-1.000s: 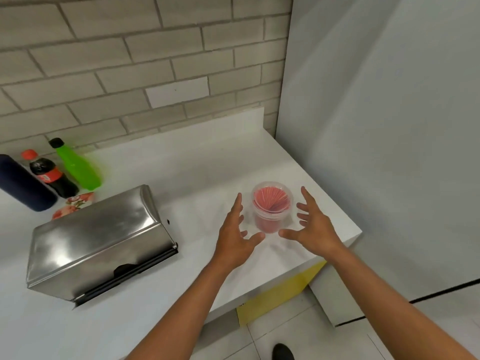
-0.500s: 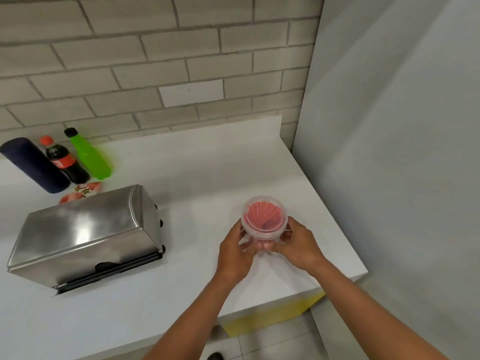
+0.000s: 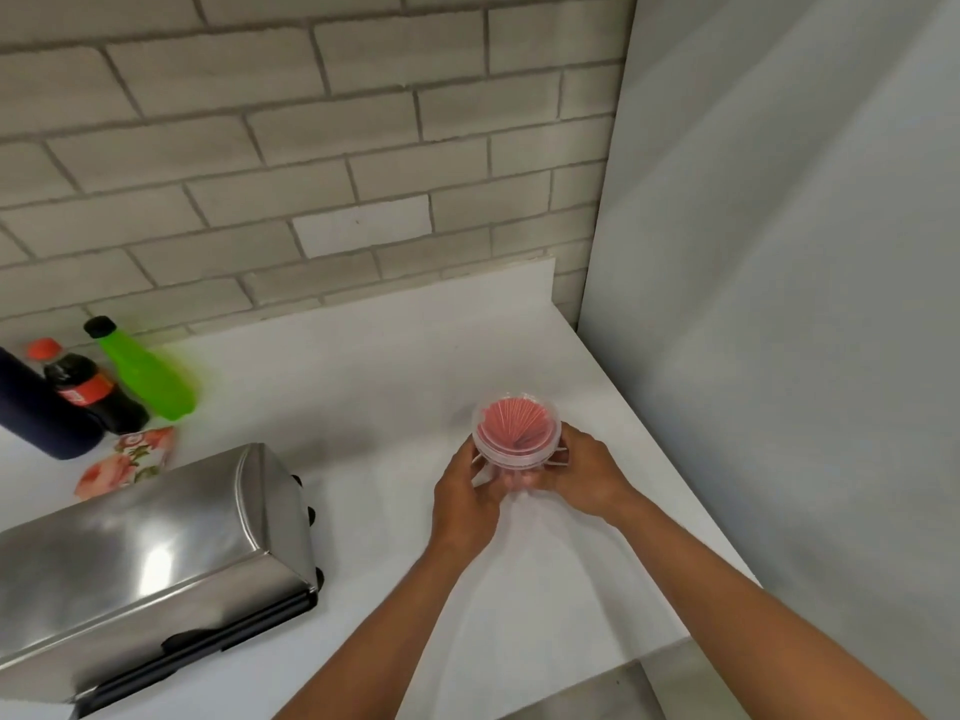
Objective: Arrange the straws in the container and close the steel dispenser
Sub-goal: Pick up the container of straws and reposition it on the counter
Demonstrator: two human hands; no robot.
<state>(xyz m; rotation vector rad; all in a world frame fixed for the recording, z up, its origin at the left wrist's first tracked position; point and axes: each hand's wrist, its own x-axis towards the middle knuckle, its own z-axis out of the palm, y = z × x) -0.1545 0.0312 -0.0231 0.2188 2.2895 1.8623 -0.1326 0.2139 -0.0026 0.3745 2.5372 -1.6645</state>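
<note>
Container (image 3: 517, 449) (pink straws (image 3: 515, 424) inside) now clasped, both hands, previously untouched

Setting: a food-service or snack-bar kitchen corner. Indicators: a white counter (image 3: 363, 387) set against a wall of pale grey brick tile (image 3: 311, 122), with a plain grey panel (image 3: 779, 304) closing the right side. A steel dispenser (image 3: 150, 558) of the catering type stands on the counter. Behind it are a green drink bottle (image 3: 145, 376), a cola bottle (image 3: 88, 392) and a dark cylindrical flask (image 3: 36, 407). A clear tub of red straws (image 3: 517, 423) also points to drink service.
</note>
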